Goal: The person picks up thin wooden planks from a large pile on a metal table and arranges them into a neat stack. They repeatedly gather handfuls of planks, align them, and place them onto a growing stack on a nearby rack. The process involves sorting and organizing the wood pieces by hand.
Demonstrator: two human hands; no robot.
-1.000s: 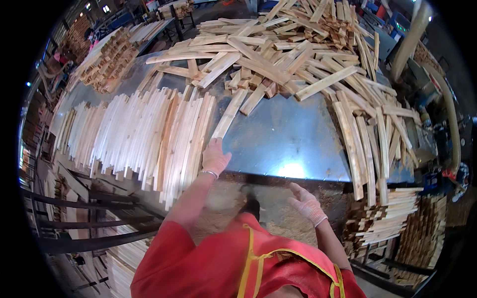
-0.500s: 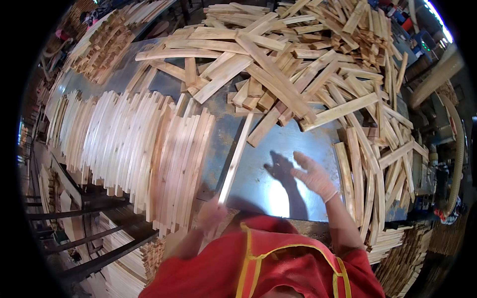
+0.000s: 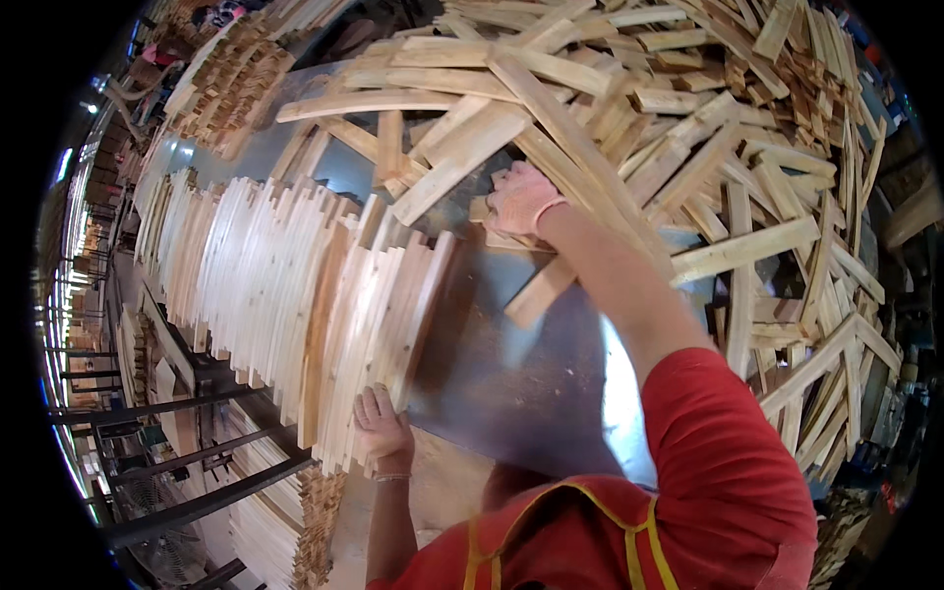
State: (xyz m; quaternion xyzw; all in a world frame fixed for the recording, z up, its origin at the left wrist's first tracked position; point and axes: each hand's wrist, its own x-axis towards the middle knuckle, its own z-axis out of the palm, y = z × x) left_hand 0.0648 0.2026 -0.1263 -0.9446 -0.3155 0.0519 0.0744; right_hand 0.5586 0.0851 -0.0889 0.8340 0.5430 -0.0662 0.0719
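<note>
My left hand (image 3: pixel 382 425) rests against the near end of a row of pale wooden slats (image 3: pixel 295 285) that stand on edge side by side on a metal table (image 3: pixel 511 374). My right hand (image 3: pixel 521 200) reaches far forward into a loose heap of wooden slats (image 3: pixel 688 118), with fingers closed over short pieces at the heap's near edge. One slat (image 3: pixel 539 291) lies flat on the metal just below that hand. Whether the right hand grips one piece or only presses on them cannot be told.
The heap covers the back and right of the table, with slats hanging over the right edge (image 3: pixel 816 374). More stacked slats (image 3: pixel 231 84) lie at the far left. Dark metal rack bars (image 3: pixel 197 403) and stacked wood (image 3: pixel 275 511) stand below the table's left side.
My right hand has moved from above the bare metal forward into the heap. My left hand has come up to the end of the standing row. A single slat beside the row has gone.
</note>
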